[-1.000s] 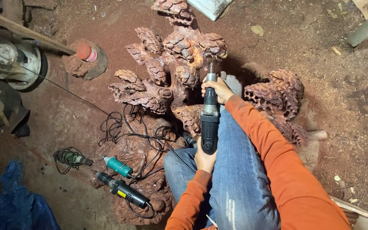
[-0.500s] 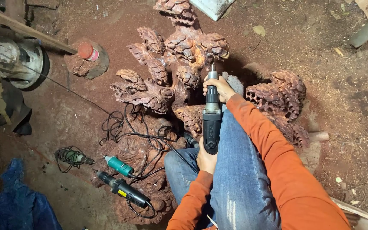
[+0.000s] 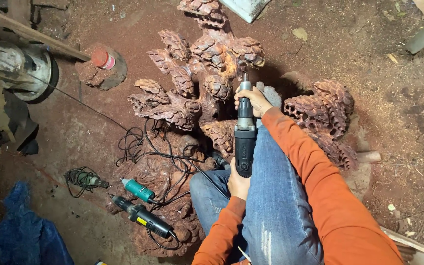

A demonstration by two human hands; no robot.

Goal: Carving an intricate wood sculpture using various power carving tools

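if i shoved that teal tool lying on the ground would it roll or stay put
The teal tool looks rounded, so it might roll a little. Its cord joins the tangled black cables, which would probably drag and stop it. The uneven carved wood under it likely checks it too.

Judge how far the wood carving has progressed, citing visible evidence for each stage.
Done: scaled clusters stand carved across the wood carving. In hand: the right hand and left hand steer a black die grinder, tip at the centre. Left: cannot tell beyond the smoother trunk.

Warm, even light from above; the centre is sharp and bright; corners fall into dim shadow, edges slightly bowed; no glare.
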